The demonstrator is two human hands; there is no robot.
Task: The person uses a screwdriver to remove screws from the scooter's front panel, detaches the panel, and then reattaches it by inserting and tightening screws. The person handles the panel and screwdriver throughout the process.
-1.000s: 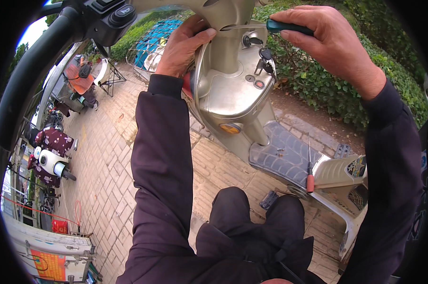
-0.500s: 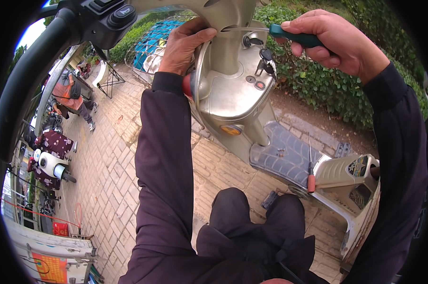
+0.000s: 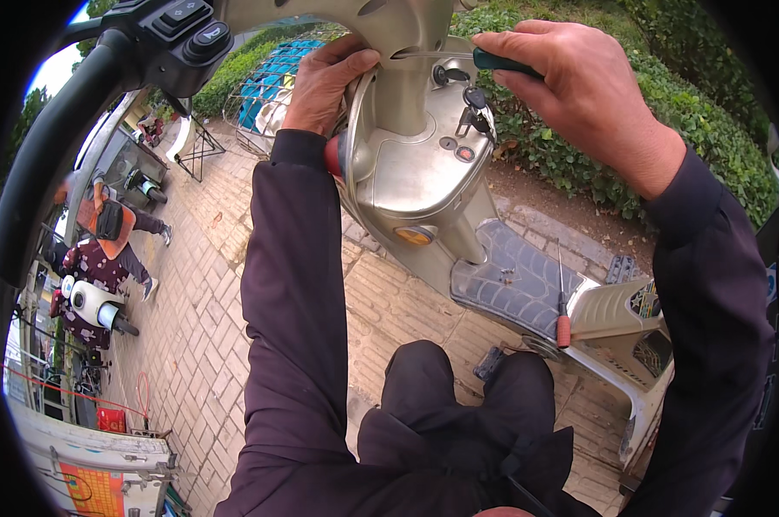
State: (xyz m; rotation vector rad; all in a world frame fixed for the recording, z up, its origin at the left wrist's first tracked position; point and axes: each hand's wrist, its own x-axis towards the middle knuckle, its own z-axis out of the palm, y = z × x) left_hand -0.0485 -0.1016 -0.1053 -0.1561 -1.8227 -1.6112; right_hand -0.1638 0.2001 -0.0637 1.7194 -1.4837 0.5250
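1. While the left hand [image 3: 327, 82] curls over the left edge of the scooter's front panel [image 3: 415, 164] with fingers bent tight on it, the right hand [image 3: 579, 86] is closed around the green handle of a screwdriver [image 3: 493, 60], its thin shaft pointing left into the neck just under the handlebar [image 3: 53, 164].
2. That panel sits on the scooter, so I judge the work on it only partly done; whether its screws are loose or tight cannot be told.
3. Keys [image 3: 474, 112] hang from the lock on the panel, just below the screwdriver's shaft.
4. A second screwdriver with a red handle [image 3: 563, 323] lies untouched on the grey footboard [image 3: 510, 280], well below both hands.
5. Brick paving [image 3: 200, 327] and a green hedge [image 3: 579, 164] lie beyond, and other people with a parked scooter stand far off at the left.
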